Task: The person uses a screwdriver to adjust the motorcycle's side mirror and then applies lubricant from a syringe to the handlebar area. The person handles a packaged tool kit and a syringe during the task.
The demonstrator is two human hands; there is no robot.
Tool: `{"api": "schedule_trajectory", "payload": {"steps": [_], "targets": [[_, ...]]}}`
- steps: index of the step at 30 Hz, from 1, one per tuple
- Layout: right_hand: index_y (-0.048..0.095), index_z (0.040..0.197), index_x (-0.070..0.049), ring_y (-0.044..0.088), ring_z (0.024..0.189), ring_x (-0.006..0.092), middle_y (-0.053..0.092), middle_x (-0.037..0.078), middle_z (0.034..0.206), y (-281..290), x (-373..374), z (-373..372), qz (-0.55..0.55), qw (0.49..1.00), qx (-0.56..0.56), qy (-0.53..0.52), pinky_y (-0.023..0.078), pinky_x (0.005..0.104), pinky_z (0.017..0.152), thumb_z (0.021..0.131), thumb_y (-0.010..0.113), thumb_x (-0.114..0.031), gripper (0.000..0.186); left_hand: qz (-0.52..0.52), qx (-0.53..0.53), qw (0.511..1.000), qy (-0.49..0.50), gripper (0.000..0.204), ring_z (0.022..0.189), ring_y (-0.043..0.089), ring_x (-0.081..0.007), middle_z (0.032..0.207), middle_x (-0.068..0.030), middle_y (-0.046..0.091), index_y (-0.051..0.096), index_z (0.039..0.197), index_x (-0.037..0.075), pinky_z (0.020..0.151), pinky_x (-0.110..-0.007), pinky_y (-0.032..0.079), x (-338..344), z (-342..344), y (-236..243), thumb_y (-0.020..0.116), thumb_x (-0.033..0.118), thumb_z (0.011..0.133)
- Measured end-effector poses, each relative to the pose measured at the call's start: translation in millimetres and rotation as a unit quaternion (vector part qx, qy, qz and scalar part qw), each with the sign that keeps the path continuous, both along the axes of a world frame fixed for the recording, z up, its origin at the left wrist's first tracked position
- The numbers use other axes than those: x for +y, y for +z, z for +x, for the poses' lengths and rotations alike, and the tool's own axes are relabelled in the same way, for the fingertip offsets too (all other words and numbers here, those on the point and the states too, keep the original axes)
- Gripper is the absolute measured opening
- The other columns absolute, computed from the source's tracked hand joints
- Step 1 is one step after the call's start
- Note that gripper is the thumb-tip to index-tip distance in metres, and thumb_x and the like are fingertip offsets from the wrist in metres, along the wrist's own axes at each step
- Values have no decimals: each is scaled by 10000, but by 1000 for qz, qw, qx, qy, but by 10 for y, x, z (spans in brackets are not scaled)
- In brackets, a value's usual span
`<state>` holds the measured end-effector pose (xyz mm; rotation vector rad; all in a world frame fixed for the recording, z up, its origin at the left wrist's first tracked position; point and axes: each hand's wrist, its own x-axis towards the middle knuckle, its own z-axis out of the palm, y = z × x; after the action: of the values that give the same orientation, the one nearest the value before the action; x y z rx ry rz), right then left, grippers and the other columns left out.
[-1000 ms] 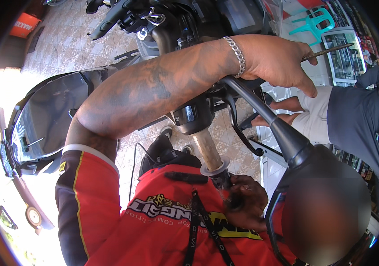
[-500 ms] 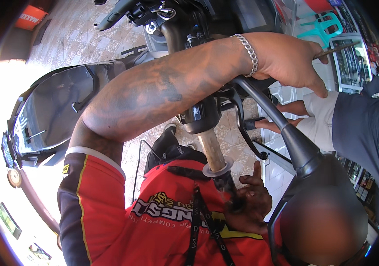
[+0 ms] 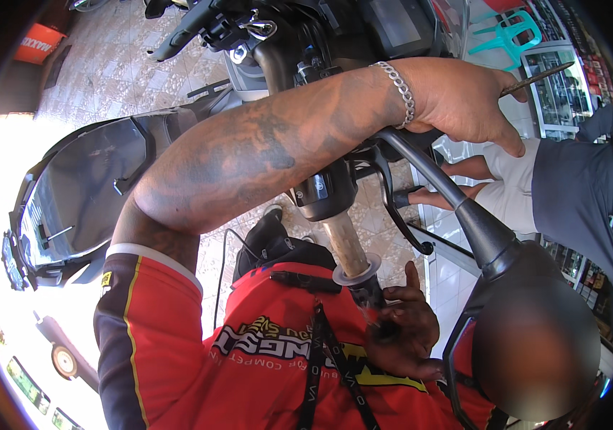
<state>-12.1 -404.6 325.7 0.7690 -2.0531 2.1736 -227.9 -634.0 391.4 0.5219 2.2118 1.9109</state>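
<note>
My left arm crosses over the handlebar of a dark scooter, and my left hand (image 3: 467,104) is closed on a thin dark pointed rod (image 3: 546,77), whose tip sticks out past the fingers; its other end is hidden. Beneath that forearm, a worn beige tube (image 3: 346,244) on the handlebar leads to a pale round flange (image 3: 358,270). Beyond the flange is a glossy dark end piece (image 3: 369,292), partly smeared. My right hand (image 3: 410,326) is cupped beside and behind this end, palm up, with fingers apart and one pointing upward. Whether it touches the end is unclear.
A black brake lever (image 3: 396,208) and a mirror stem (image 3: 428,168) lie right of the tube. The large mirror (image 3: 532,344) fills the lower right. Another person in dark clothing (image 3: 582,179) stands right, near glass display cases (image 3: 553,86). A turquoise stool (image 3: 510,37) is behind.
The view has shifted slightly, and the rod and left hand sit a little further left in it. A wheeled shape at the lower left has moved. My right hand stays by the end piece.
</note>
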Motion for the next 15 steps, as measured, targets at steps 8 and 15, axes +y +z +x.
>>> {"api": "schedule_trajectory", "payload": {"steps": [8,15], "targets": [[658,974,14,679,931,379,698,154,855,-94,349,-142,123,988,30,83,368,648,1090,983,201,-712,857,-14,18,1000,-3,846,1023,691,-280,1097,-196,714,455,1477,1,910,-326,521,21,-54,-11,785,452,841],[654,979,9,674,960,391,692,180,895,32,264,-70,69,996,-49,-7,471,569,985,983,240,-700,821,30,20,999,23,780,993,687,-235,1062,-168,715,502,1443,37,898,-318,518,-37,-89,85,804,418,833]]}}
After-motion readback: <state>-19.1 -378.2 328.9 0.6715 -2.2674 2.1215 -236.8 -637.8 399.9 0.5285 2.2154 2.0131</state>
